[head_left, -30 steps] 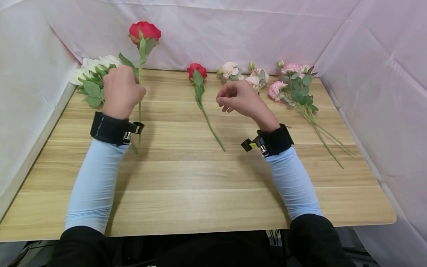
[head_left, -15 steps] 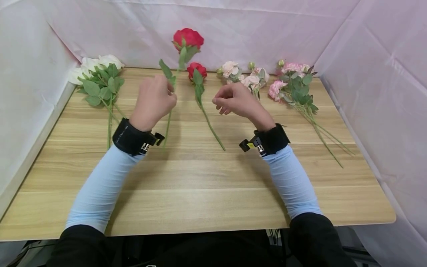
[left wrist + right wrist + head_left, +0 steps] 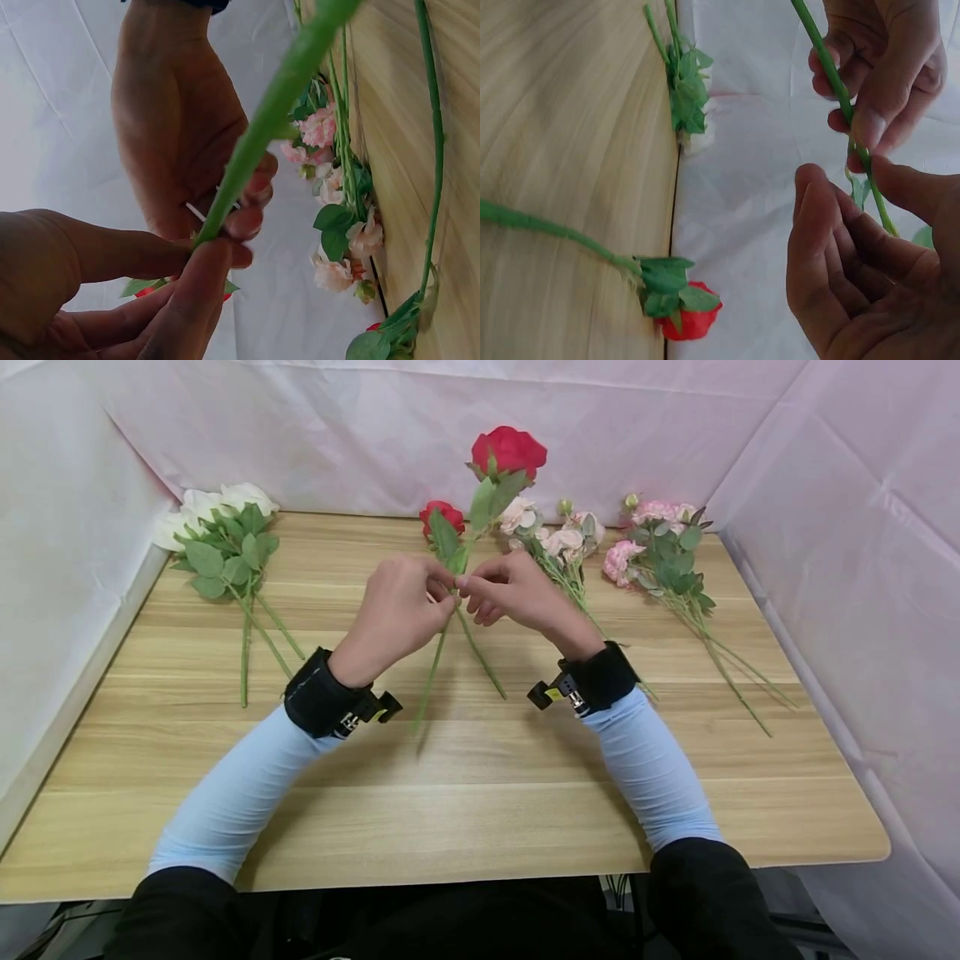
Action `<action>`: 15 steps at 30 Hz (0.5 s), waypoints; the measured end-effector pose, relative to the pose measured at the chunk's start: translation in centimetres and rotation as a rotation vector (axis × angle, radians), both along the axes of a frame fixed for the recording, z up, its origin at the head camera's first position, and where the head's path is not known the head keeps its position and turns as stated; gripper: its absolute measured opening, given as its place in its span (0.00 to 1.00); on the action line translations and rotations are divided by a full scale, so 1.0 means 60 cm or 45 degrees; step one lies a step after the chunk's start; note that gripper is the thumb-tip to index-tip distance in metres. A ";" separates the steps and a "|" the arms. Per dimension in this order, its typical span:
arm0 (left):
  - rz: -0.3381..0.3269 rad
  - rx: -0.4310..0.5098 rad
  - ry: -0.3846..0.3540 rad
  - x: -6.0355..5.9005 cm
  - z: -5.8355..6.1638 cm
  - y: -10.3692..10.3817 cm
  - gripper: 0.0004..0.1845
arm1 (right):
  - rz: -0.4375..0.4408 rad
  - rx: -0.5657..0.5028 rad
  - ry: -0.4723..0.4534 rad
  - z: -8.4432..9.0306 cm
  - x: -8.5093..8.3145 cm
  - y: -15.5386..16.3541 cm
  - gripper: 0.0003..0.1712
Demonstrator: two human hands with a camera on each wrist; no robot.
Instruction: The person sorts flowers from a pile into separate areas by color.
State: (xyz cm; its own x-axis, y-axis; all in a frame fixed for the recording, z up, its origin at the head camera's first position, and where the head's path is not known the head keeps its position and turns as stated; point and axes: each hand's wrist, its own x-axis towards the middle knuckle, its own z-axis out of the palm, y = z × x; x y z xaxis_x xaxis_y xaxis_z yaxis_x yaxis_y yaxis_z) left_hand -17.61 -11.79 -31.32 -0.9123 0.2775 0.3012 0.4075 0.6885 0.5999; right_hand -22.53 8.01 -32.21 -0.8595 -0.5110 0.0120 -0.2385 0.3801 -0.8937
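My left hand (image 3: 405, 607) pinches the green stem of a red rose (image 3: 510, 453) between thumb and fingers, the bloom raised above the table. In the left wrist view that stem (image 3: 259, 135) runs up from the fingertips. My right hand (image 3: 517, 593) has come up to the left fingertips. In the right wrist view, its loosely curved fingers (image 3: 814, 225) stand apart from the thumb, and the stem (image 3: 829, 64) passes close to the thumb tip; whether they touch I cannot tell. Behind the hands a second red rose (image 3: 442, 518) lies on the table, its stem partly covered.
White flowers (image 3: 243, 497) with leafy stems lie at the back left of the wooden table (image 3: 480, 827). Pale pink flowers (image 3: 566, 542) lie behind the right hand, and deeper pink ones (image 3: 622, 562) farther right. White cloth (image 3: 637, 427) hangs around the table.
The left hand has carried the rose rightward from beside the white flowers to the middle, meeting the right hand. The right hand has shifted slightly left.
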 end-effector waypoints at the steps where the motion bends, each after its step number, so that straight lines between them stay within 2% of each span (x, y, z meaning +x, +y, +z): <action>1: -0.004 0.014 0.005 0.001 -0.001 0.002 0.11 | -0.001 -0.028 -0.020 0.000 0.001 -0.001 0.16; 7: -0.013 0.057 -0.018 0.000 -0.004 0.009 0.12 | -0.051 -0.148 -0.104 0.001 0.008 -0.008 0.15; 15: -0.006 0.084 -0.020 -0.001 -0.008 0.009 0.11 | -0.078 -0.200 -0.086 0.001 0.010 -0.011 0.12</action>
